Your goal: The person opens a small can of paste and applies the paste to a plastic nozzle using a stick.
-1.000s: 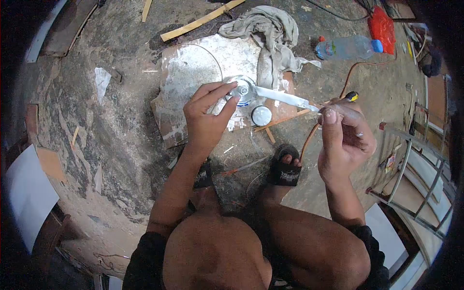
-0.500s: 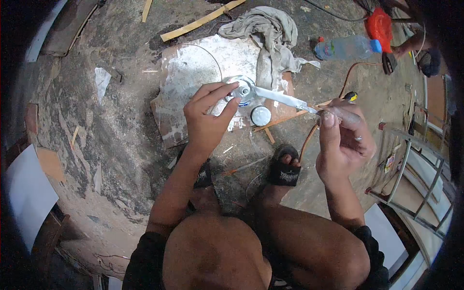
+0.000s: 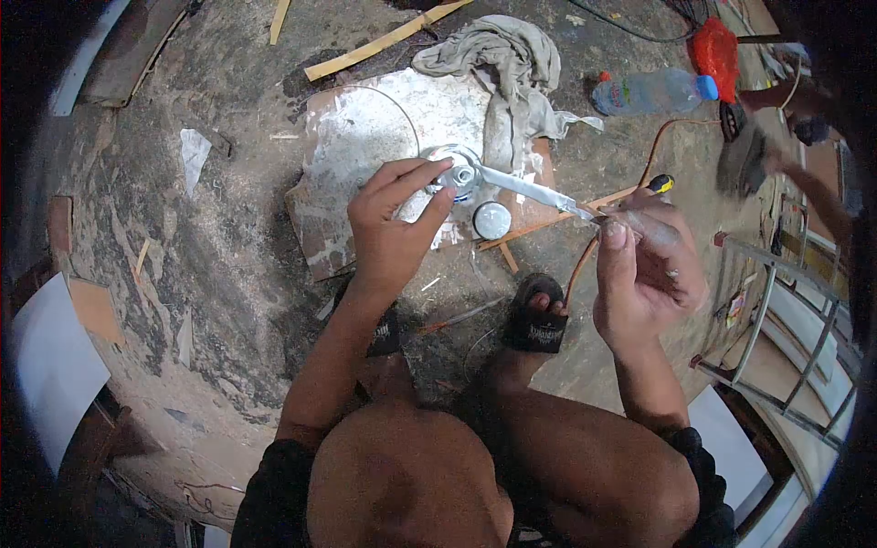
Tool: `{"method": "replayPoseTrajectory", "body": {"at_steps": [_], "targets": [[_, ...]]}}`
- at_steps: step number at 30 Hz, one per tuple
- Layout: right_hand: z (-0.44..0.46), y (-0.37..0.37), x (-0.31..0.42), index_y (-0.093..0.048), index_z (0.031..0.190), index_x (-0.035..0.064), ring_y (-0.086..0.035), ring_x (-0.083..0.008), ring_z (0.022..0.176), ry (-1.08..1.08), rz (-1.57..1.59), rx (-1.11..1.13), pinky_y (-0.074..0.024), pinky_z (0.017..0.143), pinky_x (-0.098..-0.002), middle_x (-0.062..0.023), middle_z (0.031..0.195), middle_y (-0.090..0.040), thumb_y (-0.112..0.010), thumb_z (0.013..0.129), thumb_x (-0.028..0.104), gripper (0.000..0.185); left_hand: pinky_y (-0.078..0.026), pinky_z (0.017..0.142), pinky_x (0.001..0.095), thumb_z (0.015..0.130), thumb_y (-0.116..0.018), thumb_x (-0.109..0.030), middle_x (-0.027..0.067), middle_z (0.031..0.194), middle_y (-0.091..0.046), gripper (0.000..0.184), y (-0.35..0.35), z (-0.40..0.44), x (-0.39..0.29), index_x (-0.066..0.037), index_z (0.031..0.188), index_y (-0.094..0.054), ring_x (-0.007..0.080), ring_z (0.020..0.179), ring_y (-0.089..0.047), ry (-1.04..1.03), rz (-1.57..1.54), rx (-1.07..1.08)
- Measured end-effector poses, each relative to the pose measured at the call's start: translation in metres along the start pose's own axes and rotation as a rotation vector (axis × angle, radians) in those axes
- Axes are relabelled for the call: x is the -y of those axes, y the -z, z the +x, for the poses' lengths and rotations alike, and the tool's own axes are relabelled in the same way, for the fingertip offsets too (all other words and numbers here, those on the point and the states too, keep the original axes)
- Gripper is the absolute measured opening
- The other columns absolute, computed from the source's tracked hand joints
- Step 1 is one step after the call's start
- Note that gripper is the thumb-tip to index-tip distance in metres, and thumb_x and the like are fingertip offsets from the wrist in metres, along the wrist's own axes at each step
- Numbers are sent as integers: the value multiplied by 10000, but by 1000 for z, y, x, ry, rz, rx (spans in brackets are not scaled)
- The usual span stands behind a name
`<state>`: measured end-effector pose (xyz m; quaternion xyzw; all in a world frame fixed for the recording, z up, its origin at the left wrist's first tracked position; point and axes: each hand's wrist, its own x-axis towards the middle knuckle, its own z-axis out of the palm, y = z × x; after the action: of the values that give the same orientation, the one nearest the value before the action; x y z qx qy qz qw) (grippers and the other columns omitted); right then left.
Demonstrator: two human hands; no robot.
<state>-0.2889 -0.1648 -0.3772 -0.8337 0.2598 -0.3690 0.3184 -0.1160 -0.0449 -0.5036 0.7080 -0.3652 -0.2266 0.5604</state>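
My left hand point(image 3: 402, 208) pinches the rim of a small round tin point(image 3: 469, 188), pale on top with a raised ring at its centre and a hint of blue on its side. Between thumb and fingers, my right hand point(image 3: 650, 260) grips the narrow end of a flat, white-smeared blade-like strip point(image 3: 530, 188). Its broad far end touches or overlaps the tin's right edge; I cannot tell which. Just below the strip sits a round whitish lid-like disc point(image 3: 492, 220). Beneath them is a white-stained board point(image 3: 352, 196).
A grey cloth point(image 3: 498, 59) lies over the board's far edge. Beyond it are a clear plastic bottle point(image 3: 650, 92) and a red bag point(image 3: 713, 57). An orange cable point(image 3: 657, 151) crosses the floor near a yellow-black tool point(image 3: 660, 184). Another person's limb point(image 3: 816, 196) shows at right.
Both hands stay nearly in place, and the strip tilts slightly. At the right edge, the other person's foot and limb have moved into view, blurred.
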Motion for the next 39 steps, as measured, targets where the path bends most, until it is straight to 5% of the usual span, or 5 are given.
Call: {"method": "replayPoseTrajectory", "body": {"at_steps": [4, 7, 39], "targets": [[-2, 0, 1, -668, 931, -43, -592, -218, 855, -13, -3, 17, -472, 846, -359, -118, 890, -642, -667, 908, -17, 36, -505, 898, 301, 798, -788, -2, 107, 1081, -704, 316, 1, 0, -3, -26, 1110, -739, 191, 1002, -660, 1, 11, 0], [4, -2, -8, -724, 886, -29, -603, -200, 701, 107, -5, -38, -470, 667, -324, -111, 784, -661, -756, 779, -48, 113, -530, 835, 307, 771, -792, -3, 102, 1028, -719, 322, -1, 1, 1, -62, 1086, -757, 203, 935, -689, -49, 9, -44], [3, -15, -14, -722, 861, -24, -618, -214, 618, 194, -32, -46, -478, 633, -343, -116, 755, -685, -765, 741, -57, 131, -506, 901, 286, 773, -790, 42, 105, 1092, -686, 335, 10, 0, -33, 4, 1101, -728, 180, 1004, -644, -67, -62, -4]]}}
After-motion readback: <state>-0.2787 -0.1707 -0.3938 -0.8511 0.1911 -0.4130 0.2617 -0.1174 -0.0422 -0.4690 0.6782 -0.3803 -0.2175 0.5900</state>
